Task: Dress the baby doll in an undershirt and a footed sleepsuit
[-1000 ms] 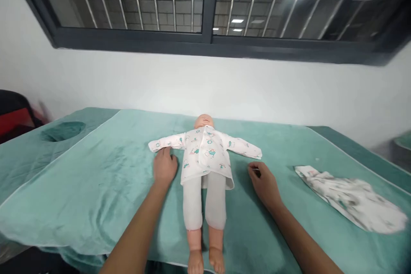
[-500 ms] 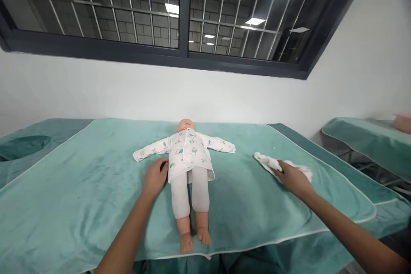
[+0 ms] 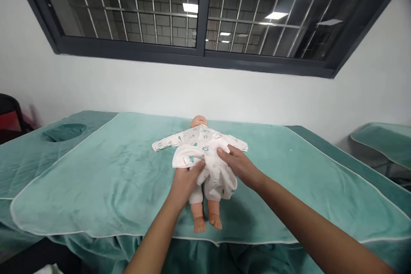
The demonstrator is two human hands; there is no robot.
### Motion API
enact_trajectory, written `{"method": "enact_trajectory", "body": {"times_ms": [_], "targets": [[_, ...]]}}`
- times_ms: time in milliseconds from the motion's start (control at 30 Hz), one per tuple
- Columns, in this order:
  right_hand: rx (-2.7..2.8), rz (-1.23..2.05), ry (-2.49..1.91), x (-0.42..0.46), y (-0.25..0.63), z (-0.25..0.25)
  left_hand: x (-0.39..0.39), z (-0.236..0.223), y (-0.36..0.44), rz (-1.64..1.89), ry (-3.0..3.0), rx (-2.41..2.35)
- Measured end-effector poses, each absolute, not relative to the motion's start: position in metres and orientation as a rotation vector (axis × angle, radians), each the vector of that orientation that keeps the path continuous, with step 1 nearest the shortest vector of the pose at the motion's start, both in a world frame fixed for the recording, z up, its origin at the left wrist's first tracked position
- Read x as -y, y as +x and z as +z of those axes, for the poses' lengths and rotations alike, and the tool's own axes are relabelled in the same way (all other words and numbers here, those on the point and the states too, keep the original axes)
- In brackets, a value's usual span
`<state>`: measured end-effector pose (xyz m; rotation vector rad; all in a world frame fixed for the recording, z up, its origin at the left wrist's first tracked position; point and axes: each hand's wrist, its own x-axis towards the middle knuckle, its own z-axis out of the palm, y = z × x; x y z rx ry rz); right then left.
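A baby doll (image 3: 199, 120) lies on its back, feet toward me, in a printed white shirt (image 3: 195, 133) with both sleeves spread. Its white leggings and bare feet (image 3: 199, 224) show below. Over its belly and thighs hangs a small white printed garment (image 3: 221, 173), bunched and loose; its exact cut cannot be made out. My left hand (image 3: 184, 182) pinches its left part, thumb on top and fingers hidden beneath the cloth. On the other side, my right hand (image 3: 242, 165) grips its upper right part between thumb and fingers.
The doll rests on a teal bed cover (image 3: 112, 180) with white piping. A face hole (image 3: 64, 132) is at the left end of the bed. Behind are a white wall and a barred window (image 3: 202, 51). A second bed (image 3: 385, 141) stands right, a chair (image 3: 11, 120) left.
My right hand has brought the white garment from the right side of the bed over the doll. My left hand has moved from beside the doll onto the garment. The view has shifted left.
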<state>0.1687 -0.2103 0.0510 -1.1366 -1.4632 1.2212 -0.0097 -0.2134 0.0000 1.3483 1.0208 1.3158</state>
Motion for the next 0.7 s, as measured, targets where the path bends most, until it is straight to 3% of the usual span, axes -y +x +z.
{"method": "enact_trajectory", "body": {"times_ms": [133,333,567,700], "targets": [[1.438,0.930,-1.260,0.206,0.182,0.043,0.214,0.005,-0.026,1.568,1.009,-0.937],[1.363,0.757,-1.401,0.208,0.218,0.019,0.218,0.012,-0.045,1.774,0.769,-0.769],[1.393,1.151,-1.019,0.233,0.218,0.027,0.232,0.007,-0.058,1.961,0.539,-1.093],[1.799,1.000,-1.117,0.229,0.208,0.011,0.249,-0.005,-0.049,2.138,0.751,-1.411]]}}
